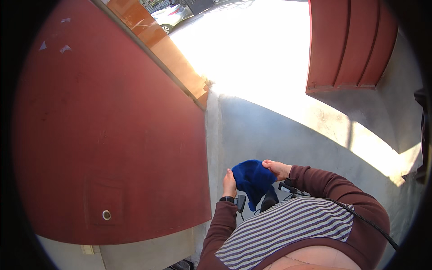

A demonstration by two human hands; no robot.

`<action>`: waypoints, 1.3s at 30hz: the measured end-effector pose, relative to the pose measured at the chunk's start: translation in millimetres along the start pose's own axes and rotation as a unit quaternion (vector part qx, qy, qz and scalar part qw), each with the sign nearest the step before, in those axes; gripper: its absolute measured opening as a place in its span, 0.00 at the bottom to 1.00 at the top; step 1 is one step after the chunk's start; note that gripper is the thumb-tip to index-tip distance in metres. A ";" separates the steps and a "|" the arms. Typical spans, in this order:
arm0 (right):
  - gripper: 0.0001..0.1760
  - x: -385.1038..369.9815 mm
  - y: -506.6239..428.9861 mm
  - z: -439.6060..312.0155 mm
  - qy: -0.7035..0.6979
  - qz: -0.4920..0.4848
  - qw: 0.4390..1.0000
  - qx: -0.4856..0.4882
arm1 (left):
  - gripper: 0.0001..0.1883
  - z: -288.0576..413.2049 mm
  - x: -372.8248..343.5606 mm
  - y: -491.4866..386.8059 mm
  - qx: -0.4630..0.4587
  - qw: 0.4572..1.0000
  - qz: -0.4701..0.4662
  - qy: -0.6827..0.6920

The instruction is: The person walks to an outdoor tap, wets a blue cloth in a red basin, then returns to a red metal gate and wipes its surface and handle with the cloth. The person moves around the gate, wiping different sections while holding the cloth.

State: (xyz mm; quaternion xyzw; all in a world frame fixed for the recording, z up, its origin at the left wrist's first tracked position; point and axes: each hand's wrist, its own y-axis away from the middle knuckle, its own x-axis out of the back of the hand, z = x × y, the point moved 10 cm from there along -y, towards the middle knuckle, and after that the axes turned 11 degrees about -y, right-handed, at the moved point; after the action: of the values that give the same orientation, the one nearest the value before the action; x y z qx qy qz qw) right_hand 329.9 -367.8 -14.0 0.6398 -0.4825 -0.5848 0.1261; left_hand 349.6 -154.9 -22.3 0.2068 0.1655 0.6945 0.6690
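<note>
A dark blue cloth [253, 179] hangs between my two hands, its top edge stretched and its lower part drooping in folds. My left hand [230, 185] grips the cloth's left edge, thumb upward. At the upper right corner, my right hand [277, 169] pinches it between thumb and fingers. Small black devices with cables sit at both wrists, one device [241, 203] by the left and another [287, 187] by the right. Part of a dark shoe or leg shows below the cloth.
A large red metal door [135, 141] with a round lock [106, 215] stands on my left. Another red door leaf [344, 44] is at the upper right. Concrete floor [256, 131] lies ahead, partly in bright sun. Outside, a white car [170, 17] is parked beyond an orange tiled wall [168, 47].
</note>
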 end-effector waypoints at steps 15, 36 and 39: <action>0.41 57.9 -54.4 -305.1 -0.152 0.087 0.962 0.210 | 0.26 238.2 -278.1 -148.4 -0.322 0.842 -0.325 -0.286; 0.21 173.1 -9.7 -718.8 0.495 0.296 0.772 0.269 | 0.09 442.8 -471.4 -523.8 -0.392 0.762 -0.331 -0.395; 0.16 201.2 -22.2 -755.2 0.555 0.371 0.709 0.228 | 0.10 449.1 -509.1 -566.2 -0.345 0.757 -0.412 -0.372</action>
State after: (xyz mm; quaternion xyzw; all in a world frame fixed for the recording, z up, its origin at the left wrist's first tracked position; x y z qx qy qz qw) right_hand 967.2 -814.8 58.5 0.6277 -0.6428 0.0972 0.4282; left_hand 1075.3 -655.4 43.5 0.1156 -0.2783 0.2305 0.9252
